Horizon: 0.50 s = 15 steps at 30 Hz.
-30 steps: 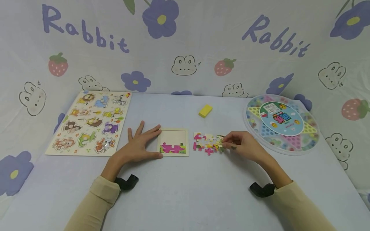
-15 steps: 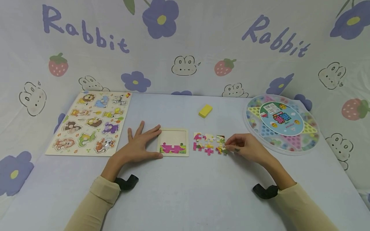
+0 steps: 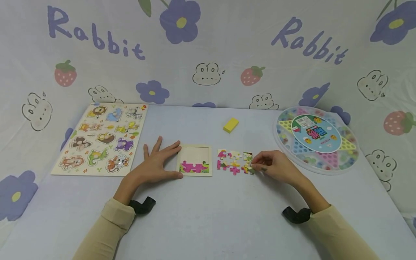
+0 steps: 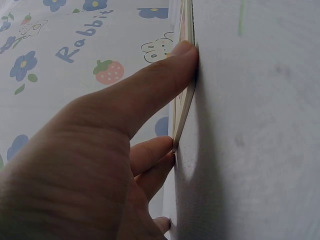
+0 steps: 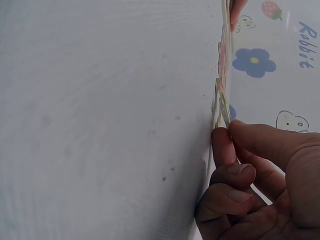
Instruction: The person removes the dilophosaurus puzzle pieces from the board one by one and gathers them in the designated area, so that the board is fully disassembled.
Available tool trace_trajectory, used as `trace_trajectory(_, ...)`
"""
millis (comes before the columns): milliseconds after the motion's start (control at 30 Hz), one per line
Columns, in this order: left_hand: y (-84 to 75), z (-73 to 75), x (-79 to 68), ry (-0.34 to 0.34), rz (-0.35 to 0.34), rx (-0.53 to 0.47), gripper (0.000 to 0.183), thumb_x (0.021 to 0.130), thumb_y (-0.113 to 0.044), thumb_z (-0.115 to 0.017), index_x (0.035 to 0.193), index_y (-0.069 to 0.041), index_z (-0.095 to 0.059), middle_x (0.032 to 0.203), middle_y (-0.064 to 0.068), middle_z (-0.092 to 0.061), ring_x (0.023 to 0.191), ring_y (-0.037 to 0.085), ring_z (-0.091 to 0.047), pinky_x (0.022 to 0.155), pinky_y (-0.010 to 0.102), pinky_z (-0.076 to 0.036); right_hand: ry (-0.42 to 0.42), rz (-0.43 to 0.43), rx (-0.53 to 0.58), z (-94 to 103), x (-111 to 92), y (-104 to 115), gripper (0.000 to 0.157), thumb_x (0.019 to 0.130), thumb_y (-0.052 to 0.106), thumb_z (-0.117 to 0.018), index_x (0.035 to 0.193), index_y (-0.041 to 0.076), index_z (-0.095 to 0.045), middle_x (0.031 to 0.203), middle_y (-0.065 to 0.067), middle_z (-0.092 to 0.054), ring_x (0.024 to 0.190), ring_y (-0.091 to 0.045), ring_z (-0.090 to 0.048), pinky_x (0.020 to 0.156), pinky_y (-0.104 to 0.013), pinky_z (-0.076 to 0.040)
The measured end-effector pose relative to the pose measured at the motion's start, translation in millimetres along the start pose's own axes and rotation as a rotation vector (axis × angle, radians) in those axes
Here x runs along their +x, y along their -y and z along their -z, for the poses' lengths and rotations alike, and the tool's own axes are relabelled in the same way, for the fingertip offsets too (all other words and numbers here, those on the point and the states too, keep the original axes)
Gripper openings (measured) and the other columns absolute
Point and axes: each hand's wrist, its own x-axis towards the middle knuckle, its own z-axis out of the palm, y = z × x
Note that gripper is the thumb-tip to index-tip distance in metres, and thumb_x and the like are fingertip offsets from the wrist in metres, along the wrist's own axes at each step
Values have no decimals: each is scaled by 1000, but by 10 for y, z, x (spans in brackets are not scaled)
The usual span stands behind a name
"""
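My left hand [image 3: 156,166] lies spread at the left side of a small wooden puzzle tray [image 3: 211,160]. Its thumb touches the near left corner and its index finger the far left corner. Joined pink and green pieces [image 3: 194,167] fill the tray's near part; bare wood shows above them. To the right, several loose jigsaw pieces [image 3: 235,169] lie in two rows. At their right end my right hand [image 3: 276,166] pinches a jigsaw piece [image 5: 225,107] between thumb and index finger. That piece is tilted in the right wrist view, and my fingers partly cover it.
A yellow block [image 3: 231,125] lies farther back. On the left is a wooden animal puzzle board [image 3: 138,159]. A round Chinese checkers board [image 3: 331,159] with a blue label sits at the right. Behind the table hangs a printed cloth [image 3: 208,43].
My right hand has drawn back to the right from over the loose pieces, uncovering the upper right one, then shifted slightly left. My left hand and the tray have stayed still.
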Motion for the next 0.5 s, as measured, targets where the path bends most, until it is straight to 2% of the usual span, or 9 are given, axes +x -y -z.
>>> trace_trajectory(500, -5, 2, -6, -2, -3, 0, 96, 83, -47, -85, 164, -18, -42, 178, 0, -27, 166, 47, 13, 119, 79, 25, 13, -2, -11, -8, 19, 14, 12, 100, 20, -74, 108, 12, -77, 101, -6, -74, 86, -20, -60, 70, -21, -52)
